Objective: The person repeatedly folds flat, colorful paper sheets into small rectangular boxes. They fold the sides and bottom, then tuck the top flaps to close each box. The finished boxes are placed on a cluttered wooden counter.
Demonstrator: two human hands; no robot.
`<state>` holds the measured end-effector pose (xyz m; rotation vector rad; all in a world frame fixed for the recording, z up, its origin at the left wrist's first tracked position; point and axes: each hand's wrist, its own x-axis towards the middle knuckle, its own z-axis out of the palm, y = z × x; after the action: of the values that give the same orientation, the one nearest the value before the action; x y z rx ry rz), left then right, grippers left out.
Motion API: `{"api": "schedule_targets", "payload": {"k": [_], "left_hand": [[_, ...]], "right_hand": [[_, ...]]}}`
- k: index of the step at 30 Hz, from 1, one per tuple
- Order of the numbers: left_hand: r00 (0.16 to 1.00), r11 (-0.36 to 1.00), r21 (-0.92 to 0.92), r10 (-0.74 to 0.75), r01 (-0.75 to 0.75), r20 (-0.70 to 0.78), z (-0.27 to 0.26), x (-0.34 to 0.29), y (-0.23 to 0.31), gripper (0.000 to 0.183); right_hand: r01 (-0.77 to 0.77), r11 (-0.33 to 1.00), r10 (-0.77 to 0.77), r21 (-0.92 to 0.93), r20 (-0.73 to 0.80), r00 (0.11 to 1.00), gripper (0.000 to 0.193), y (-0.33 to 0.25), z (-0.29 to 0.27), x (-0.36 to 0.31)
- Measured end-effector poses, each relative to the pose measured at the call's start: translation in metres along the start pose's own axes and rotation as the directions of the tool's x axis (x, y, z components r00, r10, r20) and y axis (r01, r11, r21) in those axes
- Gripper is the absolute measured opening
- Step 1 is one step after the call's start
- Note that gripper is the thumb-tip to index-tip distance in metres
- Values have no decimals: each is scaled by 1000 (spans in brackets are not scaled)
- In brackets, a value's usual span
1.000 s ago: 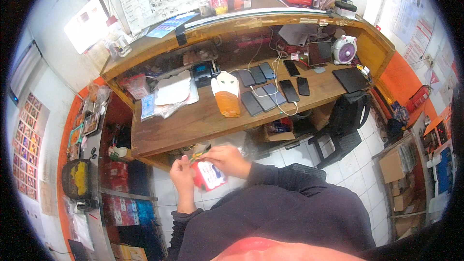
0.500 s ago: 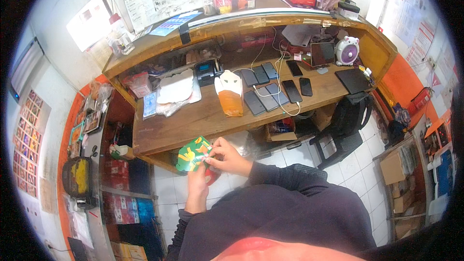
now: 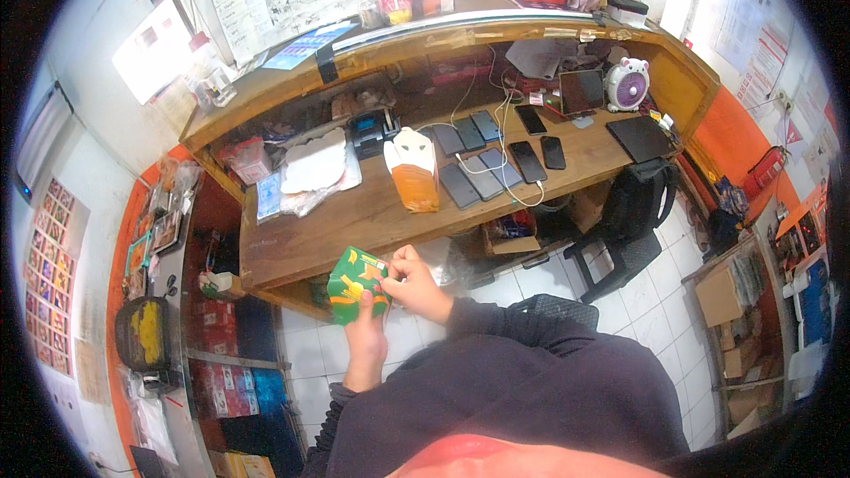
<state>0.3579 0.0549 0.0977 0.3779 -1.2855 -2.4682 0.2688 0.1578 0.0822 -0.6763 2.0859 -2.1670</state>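
A green packet-like piece (image 3: 347, 290) with yellow and orange printed figures is held up in front of the desk's near edge. My left hand (image 3: 365, 338) grips it from below, the thumb lying on its printed face. My right hand (image 3: 418, 287) pinches its right edge, fingers closed together. Whether it is a card, a folded box or a bag I cannot tell. On the wooden desk (image 3: 305, 246) beyond stands an orange and white animal-shaped item (image 3: 416, 179), its kind unclear.
Several phones, among them a black one (image 3: 528, 162), lie on the desk with white cables. A white fan (image 3: 627, 87) and a black laptop (image 3: 639, 139) are at the right. A black backpack (image 3: 636, 199) rests on a chair. White cut sheets (image 3: 312, 164) lie at the left.
The green piece has turned to show its printed face more squarely. A red part seen below it earlier is out of sight. My right hand stays at its edge.
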Motion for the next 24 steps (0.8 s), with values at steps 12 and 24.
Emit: {"api": "schedule_targets", "payload": {"k": [12, 24], "left_hand": [[997, 957, 291, -7, -15, 75, -7, -3, -1, 37], [963, 806, 586, -89, -81, 256, -6, 9, 41, 42]], "right_hand": [[-9, 991, 46, -133, 279, 959, 70, -20, -31, 18], [529, 748, -261, -400, 556, 789, 120, -47, -51, 11]]}}
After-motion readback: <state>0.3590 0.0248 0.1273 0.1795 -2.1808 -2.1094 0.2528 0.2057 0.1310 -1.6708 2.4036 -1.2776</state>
